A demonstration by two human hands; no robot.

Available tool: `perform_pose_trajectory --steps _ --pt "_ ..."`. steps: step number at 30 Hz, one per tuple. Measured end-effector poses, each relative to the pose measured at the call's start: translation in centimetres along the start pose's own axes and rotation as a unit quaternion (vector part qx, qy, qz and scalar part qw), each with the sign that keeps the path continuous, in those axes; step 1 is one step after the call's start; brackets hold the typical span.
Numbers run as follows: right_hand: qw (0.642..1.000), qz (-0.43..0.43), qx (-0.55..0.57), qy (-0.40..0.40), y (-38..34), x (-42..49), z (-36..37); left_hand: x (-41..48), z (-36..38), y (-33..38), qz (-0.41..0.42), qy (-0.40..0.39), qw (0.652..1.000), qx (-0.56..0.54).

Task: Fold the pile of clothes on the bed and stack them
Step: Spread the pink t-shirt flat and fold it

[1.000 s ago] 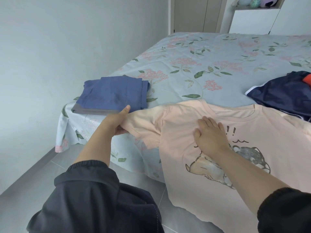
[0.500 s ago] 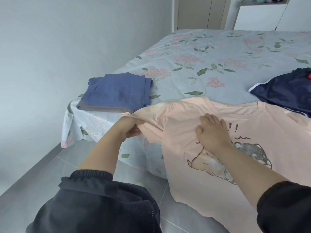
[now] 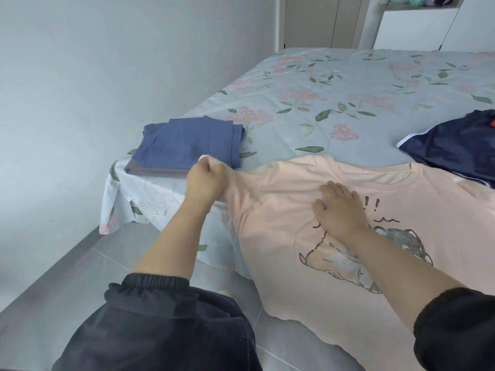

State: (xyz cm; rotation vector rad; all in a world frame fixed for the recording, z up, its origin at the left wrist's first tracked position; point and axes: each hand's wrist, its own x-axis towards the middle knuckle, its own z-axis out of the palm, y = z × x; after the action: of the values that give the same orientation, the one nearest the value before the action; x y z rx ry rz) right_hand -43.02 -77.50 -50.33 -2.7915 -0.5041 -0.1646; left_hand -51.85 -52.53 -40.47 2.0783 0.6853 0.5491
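Note:
A peach T-shirt [image 3: 278, 236] with a cat print lies face up over the bed's near edge, its hem hanging toward the floor. My left hand [image 3: 205, 180] grips the shirt's left sleeve, lifted and bunched just in front of the stack. My right hand [image 3: 338, 210] rests flat on the shirt's chest below the collar. A folded stack [image 3: 187, 147] of a blue garment on a grey one sits at the bed's near left corner. A dark navy garment [image 3: 455, 145] with white trim lies unfolded at the right.
The bed [image 3: 348, 103] has a pale blue floral sheet. A grey wall runs along the left, with grey tiled floor [image 3: 67, 277] between it and the bed. A wardrobe and a white shelf unit stand behind the bed.
My left hand closed round the sleeve and lifted it up and rightward off the bed edge. My right hand stayed pressed on the chest.

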Motion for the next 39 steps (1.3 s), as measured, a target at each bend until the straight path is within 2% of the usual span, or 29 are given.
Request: perform_pose_trajectory --steps 1,2,3,4,5,6,8,10,13,15,17,19,21,25,27,29,30,32,33,34,35,36,38,39 --pt "1.0 0.004 0.018 -0.004 0.1 0.1 -0.2 -0.9 0.5 1.2 0.053 -0.032 0.998 0.03" --pt "0.999 0.008 0.046 -0.003 0.1 0.2 -0.4 -1.7 1.1 2.2 0.101 -0.1 0.99 0.028" --pt "0.996 0.017 0.093 0.001 0.3 0.2 -0.6 -2.5 1.5 3.0 0.124 -0.204 0.971 -0.011" --pt "0.987 0.03 0.159 0.005 0.4 0.2 -0.9 -3.2 1.7 3.4 0.122 -0.32 0.938 -0.059" --pt "0.97 0.047 0.237 0.006 0.5 0.3 -1.2 -3.6 1.8 3.5 0.126 -0.397 0.906 -0.08" --pt "0.948 0.066 0.31 0.004 0.7 0.3 -1.5 -3.5 1.7 3.4 0.148 -0.423 0.892 -0.067" --pt "0.919 0.117 0.376 -0.016 0.8 0.6 -2.4 -3.0 1.4 2.7 0.196 -0.357 0.913 0.021" --pt "0.904 0.159 0.394 -0.043 1.1 1.1 -3.3 -2.2 1.1 1.7 0.184 -0.319 0.923 0.115" --pt "0.872 0.208 0.432 -0.099 0.8 0.9 -4.3 -1.9 1.2 -0.3 0.123 -0.422 0.872 0.217" --pt "0.889 0.195 0.398 -0.116 0.4 0.7 -4.2 -2.4 1.8 -1.3 0.14 -0.447 0.847 0.252" --pt "0.924 0.157 0.332 -0.109 0.1 0.4 -3.9 -2.9 2.6 -2.0 0.201 -0.406 0.846 0.281" --pt "0.946 0.114 0.284 -0.109 0.4 0.5 -3.7 -3.3 3.1 -2.3 0.254 -0.345 0.864 0.265" --pt "0.948 0.099 0.279 -0.114 0.8 0.8 -3.6 -3.3 3.1 -2.3 0.247 -0.311 0.895 0.204" --pt "0.902 0.17 0.387 -0.087 1.0 1.3 -3.2 -3.3 2.2 -2.3 0.164 -0.268 0.943 0.111" --pt "0.9 0.187 0.387 -0.078 1.0 1.6 -3.2 -3.3 1.7 -2.3 0.155 -0.217 0.949 0.169" --pt "0.91 0.191 0.36 -0.075 0.9 1.8 -3.1 -3.2 0.8 -2.3 0.167 -0.208 0.915 0.303" --pt "0.917 0.191 0.344 -0.071 0.7 1.7 -3.0 -3.2 0.2 -2.4 0.166 -0.254 0.88 0.366" --pt "0.932 0.184 0.308 -0.057 0.4 1.5 -2.8 -3.3 -0.5 -2.9 0.13 -0.407 0.806 0.41" --pt "0.942 0.175 0.28 -0.051 0.2 1.3 -2.7 -3.4 -0.8 -3.1 0.1 -0.465 0.785 0.398" --pt "0.953 0.162 0.252 -0.048 0.0 1.0 -2.6 -3.5 -1.0 -3.2 0.077 -0.49 0.783 0.375" --pt "0.961 0.15 0.23 -0.046 -0.2 0.7 -2.6 -3.4 -0.9 -3.3 0.072 -0.474 0.804 0.353" --pt "0.966 0.137 0.214 -0.043 -0.5 0.5 -2.7 -3.1 -0.6 -3.2 0.084 -0.422 0.838 0.335" --pt "0.975 0.109 0.191 -0.041 -1.0 0.1 -3.1 -2.3 0.4 -2.8 0.129 -0.276 0.897 0.32" --pt "0.977 0.102 0.18 -0.045 -1.1 0.1 -3.3 -2.1 1.0 -2.6 0.144 -0.219 0.912 0.315"
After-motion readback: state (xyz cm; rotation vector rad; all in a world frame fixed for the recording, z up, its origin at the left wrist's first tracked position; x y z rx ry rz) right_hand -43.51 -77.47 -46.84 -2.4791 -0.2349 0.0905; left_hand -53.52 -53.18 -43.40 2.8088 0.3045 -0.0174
